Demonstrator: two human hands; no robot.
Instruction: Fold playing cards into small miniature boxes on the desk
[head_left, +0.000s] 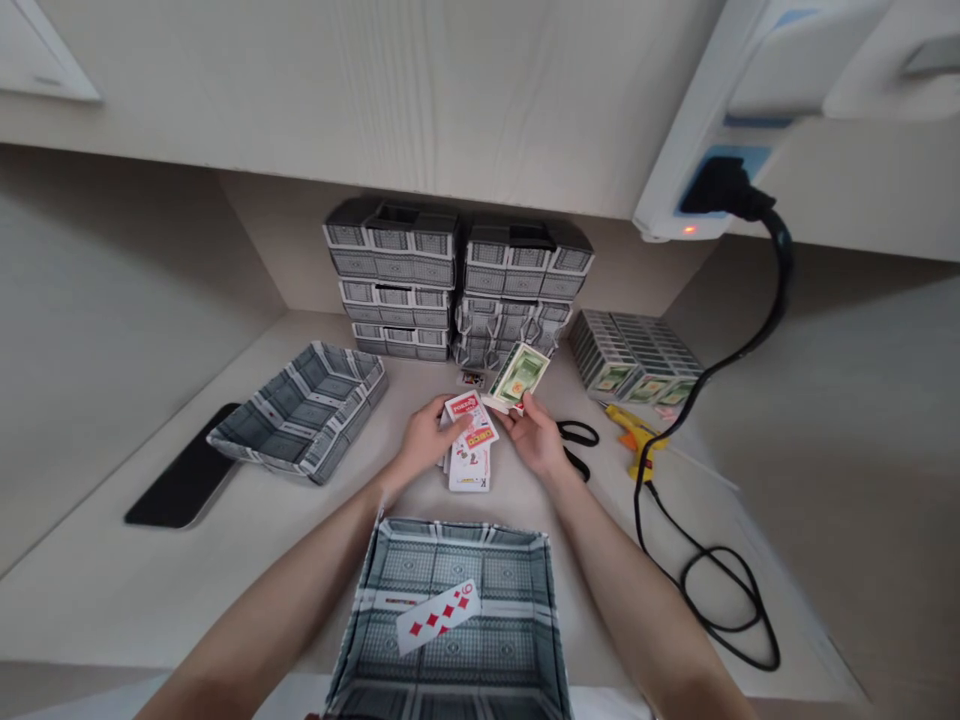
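My left hand (430, 436) is closed on a stack of playing cards (470, 466), its thumb on a red-and-white top card marked POKER. Beside it, my right hand (534, 435) grips a green-faced card box (520, 374), tilted above the table. Nearest to me sits an open box made of grey patterned cards (510, 570), and a nine of diamonds (439, 617) lies inside it. Another small card (472, 379) rests flat behind the stack.
Stacked card-made boxes (397, 265) stand at the back. A card tray (307, 410) and phone (184, 470) lie left. At right are scissors (579, 433), card packs (630, 355), a yellow glue gun (634, 436) and its black cable (780, 290), hanging from a power strip (694, 150).
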